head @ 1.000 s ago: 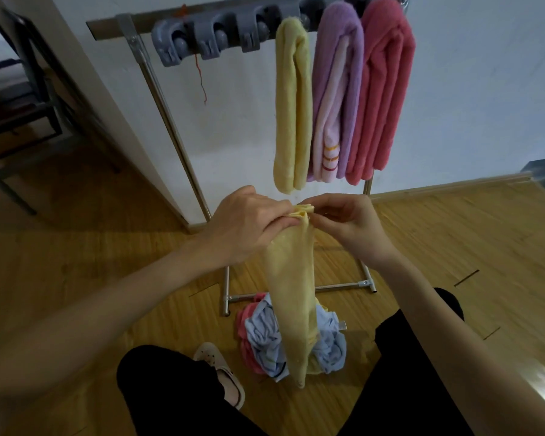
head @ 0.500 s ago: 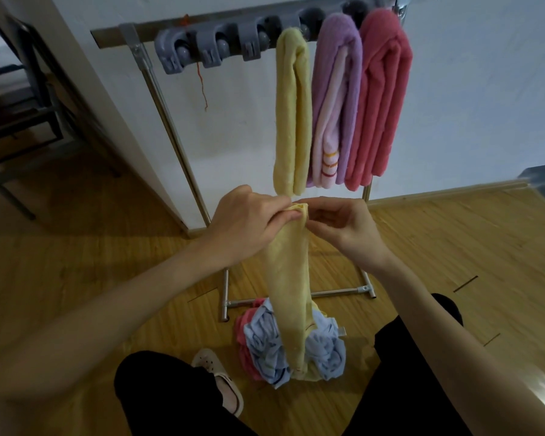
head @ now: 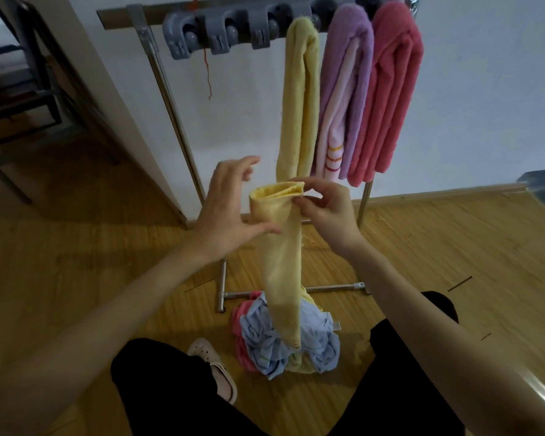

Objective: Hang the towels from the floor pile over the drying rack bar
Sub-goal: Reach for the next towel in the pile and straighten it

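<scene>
Dangling from its pinched top edge, the yellow towel (head: 282,262) trailed onto the floor pile (head: 285,341) — right hand (head: 326,209) pinching that edge, left hand (head: 230,209) spread wide, thumb touching the cloth. Mid-straightening, I judged — next came the lift over the rack bar (head: 120,17), beside three hung towels.

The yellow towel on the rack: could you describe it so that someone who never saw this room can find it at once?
Look at the metal drying rack standing against the white wall, and at the three towels on its top bar. The yellow towel is the leftmost, next to the grey clips. It is narrower than the purple towel and pink towel beside it, and hangs free of both hands.
</scene>
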